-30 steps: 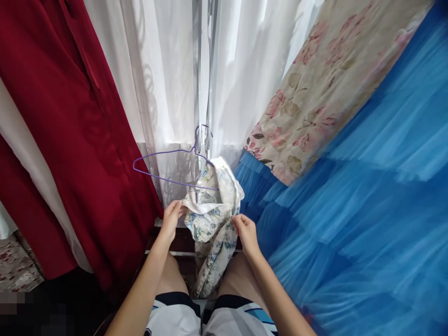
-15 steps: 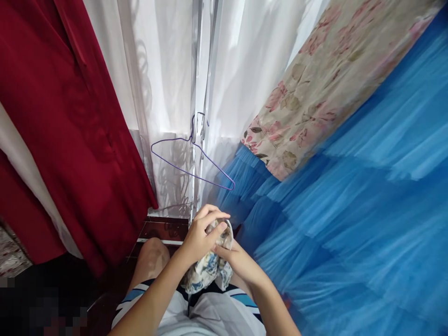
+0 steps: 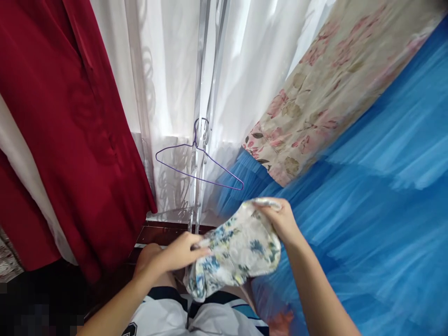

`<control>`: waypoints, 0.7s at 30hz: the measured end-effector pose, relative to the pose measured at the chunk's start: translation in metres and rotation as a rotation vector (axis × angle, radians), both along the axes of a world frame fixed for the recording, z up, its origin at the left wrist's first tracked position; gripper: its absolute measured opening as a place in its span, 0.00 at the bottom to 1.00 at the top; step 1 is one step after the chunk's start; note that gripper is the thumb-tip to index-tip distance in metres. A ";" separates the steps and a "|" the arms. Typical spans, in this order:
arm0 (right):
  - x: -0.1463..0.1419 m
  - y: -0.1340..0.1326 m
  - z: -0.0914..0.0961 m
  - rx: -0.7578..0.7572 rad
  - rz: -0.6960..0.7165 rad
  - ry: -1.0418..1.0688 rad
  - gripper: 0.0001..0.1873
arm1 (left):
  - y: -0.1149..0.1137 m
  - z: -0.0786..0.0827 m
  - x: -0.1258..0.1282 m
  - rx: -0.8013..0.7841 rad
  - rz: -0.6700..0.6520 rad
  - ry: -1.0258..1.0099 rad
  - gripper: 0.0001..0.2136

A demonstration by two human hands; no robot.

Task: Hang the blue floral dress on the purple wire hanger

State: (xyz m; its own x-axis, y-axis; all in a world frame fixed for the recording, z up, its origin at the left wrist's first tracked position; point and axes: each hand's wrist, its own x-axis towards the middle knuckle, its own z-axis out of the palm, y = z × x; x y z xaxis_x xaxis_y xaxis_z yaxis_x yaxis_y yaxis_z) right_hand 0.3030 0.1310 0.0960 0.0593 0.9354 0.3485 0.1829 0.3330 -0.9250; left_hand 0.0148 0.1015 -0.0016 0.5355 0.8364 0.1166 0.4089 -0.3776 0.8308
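Observation:
A white cloth with blue, green and yellow flowers (image 3: pixel 241 249) is stretched between my hands above my lap; its exact kind I cannot make out. My left hand (image 3: pixel 182 252) pinches its left end, thumb on top. At the upper right, my right hand (image 3: pixel 280 217) grips the cloth's edge, with some fingers hidden behind the fabric. Beyond the cloth, a thin purple hanger (image 3: pixel 199 177) hangs bare from a metal stand (image 3: pixel 203 100), touched by neither hand.
Red fabric (image 3: pixel 94 154) hangs on the left, in front of white curtains (image 3: pixel 168 70). On the right hang a pink-flowered beige cloth (image 3: pixel 297 116) and layered blue tulle (image 3: pixel 367 233). A dark red floor (image 3: pixel 161 233) shows below the stand.
My hands have moved apart, the right one up and to the right, the left one left and down. The bunched cloth is now spread out between them.

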 end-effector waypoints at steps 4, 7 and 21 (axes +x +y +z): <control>-0.001 0.088 0.047 0.104 0.042 0.131 0.14 | 0.031 0.047 -0.023 0.241 0.204 -0.125 0.13; -0.034 0.139 0.063 -0.031 0.202 0.177 0.14 | 0.038 0.060 -0.034 0.294 0.326 -0.179 0.13; -0.071 0.131 0.058 -0.268 0.457 0.115 0.14 | 0.119 0.036 -0.178 0.425 0.325 0.401 0.11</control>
State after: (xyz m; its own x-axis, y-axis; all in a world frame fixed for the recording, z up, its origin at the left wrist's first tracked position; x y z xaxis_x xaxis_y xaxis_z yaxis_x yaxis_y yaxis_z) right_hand 0.2320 0.2621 0.1543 -0.3509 0.9300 0.1091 -0.0328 0.1043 -0.9940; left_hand -0.1631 0.2200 0.0345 0.3350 0.8878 0.3156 0.8034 -0.4441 0.3966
